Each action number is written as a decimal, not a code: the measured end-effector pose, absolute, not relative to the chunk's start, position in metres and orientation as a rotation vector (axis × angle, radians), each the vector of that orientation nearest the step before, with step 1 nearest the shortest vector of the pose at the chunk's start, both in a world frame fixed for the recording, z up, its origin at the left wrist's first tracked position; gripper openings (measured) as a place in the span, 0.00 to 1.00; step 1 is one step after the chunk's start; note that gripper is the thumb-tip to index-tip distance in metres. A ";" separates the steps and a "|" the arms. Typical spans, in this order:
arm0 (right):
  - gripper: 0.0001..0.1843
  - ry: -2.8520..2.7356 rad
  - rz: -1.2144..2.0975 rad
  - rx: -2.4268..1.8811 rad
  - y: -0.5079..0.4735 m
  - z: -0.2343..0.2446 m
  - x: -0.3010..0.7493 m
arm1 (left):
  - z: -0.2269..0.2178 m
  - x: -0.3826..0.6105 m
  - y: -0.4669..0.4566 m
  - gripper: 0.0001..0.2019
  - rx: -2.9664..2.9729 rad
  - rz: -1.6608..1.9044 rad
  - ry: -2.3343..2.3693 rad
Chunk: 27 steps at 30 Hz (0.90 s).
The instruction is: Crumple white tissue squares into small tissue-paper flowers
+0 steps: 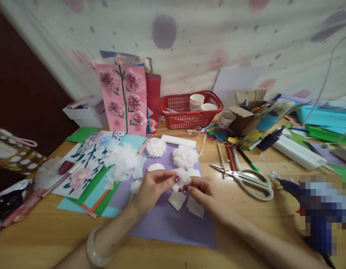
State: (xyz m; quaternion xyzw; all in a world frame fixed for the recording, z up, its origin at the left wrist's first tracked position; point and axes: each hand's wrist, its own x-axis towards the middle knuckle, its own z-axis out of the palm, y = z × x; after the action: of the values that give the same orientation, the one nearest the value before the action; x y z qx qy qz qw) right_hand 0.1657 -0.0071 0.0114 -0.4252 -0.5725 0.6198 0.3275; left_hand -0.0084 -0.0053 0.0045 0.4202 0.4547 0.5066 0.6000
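Between my two hands is a small piece of white tissue paper (183, 179), pinched at its edges. My left hand (150, 186) grips its left side with thumb and forefinger, while my right hand (202, 190) pinches the lower right. Both are just above a purple sheet (173, 228). Loose white tissue squares (177, 200) lie beneath them on the sheet. Two fluffy white paper pompoms (185, 156) sit farther back, the other one (156, 147) to the left. A heap of white tissue pieces (124, 158) rests left of the sheet, over coloured papers.
Scissors (246, 179) lie to the right, near markers and a glue gun (290, 186), partly pixelated. A red basket (190, 112) with paper cups stands at the back. A pink flower picture (122, 99) leans behind coloured papers. A white paper roll (178, 141) lies behind the pompoms.
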 end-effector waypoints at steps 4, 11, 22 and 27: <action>0.11 -1.447 1.646 -1.135 -0.005 0.009 0.164 | 0.011 -0.014 -0.001 0.10 1.132 1.230 1.223; 0.13 -0.861 1.842 -1.021 0.004 0.006 0.162 | 0.026 -0.091 0.024 0.12 1.522 1.368 1.953; 0.20 -0.881 1.811 -0.789 0.010 -0.015 0.163 | 0.042 -0.024 -0.004 0.09 1.861 0.904 1.524; 0.21 -0.922 1.711 -0.833 0.008 -0.005 0.165 | 0.023 0.016 -0.011 0.08 1.706 0.891 1.430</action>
State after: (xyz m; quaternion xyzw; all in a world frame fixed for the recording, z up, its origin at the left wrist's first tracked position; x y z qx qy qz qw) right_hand 0.1649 0.0081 -0.0053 -0.3432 -0.3797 0.7047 0.4913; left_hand 0.0157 -0.0114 0.0229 0.6627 0.5558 0.3462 0.3634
